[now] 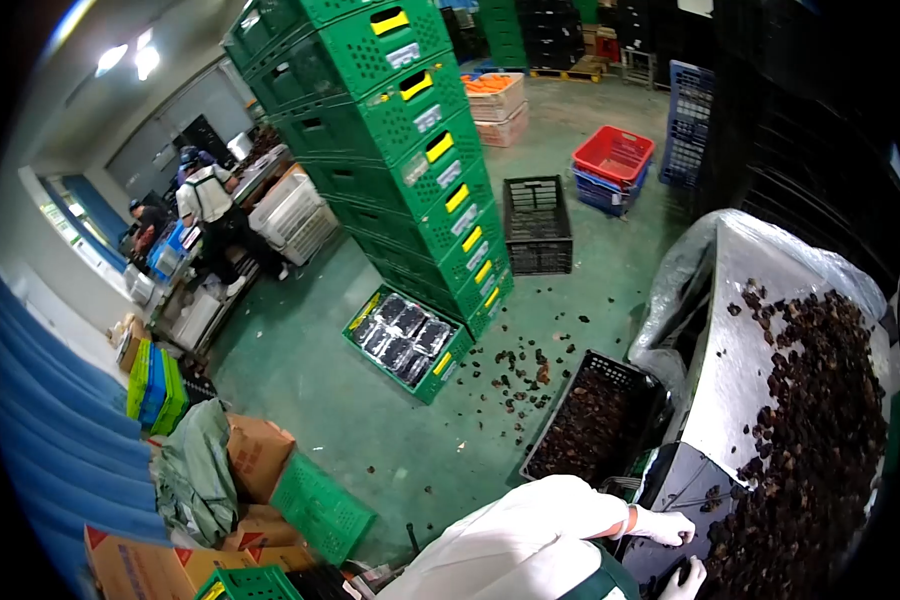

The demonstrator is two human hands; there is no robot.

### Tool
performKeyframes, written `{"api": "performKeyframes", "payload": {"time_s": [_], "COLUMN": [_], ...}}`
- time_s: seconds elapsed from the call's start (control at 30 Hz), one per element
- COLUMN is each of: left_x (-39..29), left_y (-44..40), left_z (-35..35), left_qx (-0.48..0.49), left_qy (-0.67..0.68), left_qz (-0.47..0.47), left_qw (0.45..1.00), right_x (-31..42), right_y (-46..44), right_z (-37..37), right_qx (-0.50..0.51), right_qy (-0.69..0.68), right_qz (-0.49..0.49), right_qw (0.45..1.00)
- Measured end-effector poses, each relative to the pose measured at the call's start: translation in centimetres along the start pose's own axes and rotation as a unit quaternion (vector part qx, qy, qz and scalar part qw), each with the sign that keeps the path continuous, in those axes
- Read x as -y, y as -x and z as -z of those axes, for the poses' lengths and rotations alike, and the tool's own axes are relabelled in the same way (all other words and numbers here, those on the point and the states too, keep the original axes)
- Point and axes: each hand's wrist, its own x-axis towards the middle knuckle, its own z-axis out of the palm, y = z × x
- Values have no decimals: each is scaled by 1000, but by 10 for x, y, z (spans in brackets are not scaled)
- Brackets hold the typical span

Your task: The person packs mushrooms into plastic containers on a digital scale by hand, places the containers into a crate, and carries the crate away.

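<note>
My left hand (664, 527), in a white glove, is over the dark grey surface at the near end of the metal table (725, 350). Its fingers are curled together, and anything inside them is too small to make out. Close below it, my right hand (685, 580), also gloved, is partly cut off by the lower edge; its thumb and fingers are apart. Just right of both hands lies a large heap of dark brown, wrinkled pieces (820, 400), spread along the table. A black crate (595, 415) filled with similar pieces is on the floor beside the table.
Green crates (400, 150) rise in a tall stack; an open green crate (410, 343) with black packs stands at its foot. Loose pieces litter the green floor. Farther back are a black crate (538, 225) and red basket (613, 155). Another person (210, 200) stands at a far table.
</note>
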Motion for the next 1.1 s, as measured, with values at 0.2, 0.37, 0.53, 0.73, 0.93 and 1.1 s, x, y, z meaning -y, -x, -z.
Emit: {"api": "performKeyframes", "payload": {"time_s": [0.2, 0.37, 0.53, 0.73, 0.93, 1.1], "left_x": [0, -13, -67, -100, -113, -116], "left_y": [-2, -3, -12, -24, -30, -26], "left_z": [-4, -14, -23, -44, -77, -104], "left_qx": [-3, -88, 7, 9, 56, 81], "left_qy": [-19, 94, 397, 588, 617, 611], "left_qz": [2, -17, 152, 274, 266, 298], "left_qw": [1000, 991, 905, 761, 739, 729], "right_x": [-5, -30, -6, 0, 3, -2], "right_y": [-2, -13, -38, -38, -9, 23], "right_z": [10, 12, 15, 10, 22, 26], "right_qx": [-72, -167, -300, -379, -489, -514], "right_qy": [-116, -521, -628, -823, -755, -708], "right_qz": [-129, -349, -235, -119, -125, -78], "right_qw": [982, 761, 679, 406, 419, 479]}}
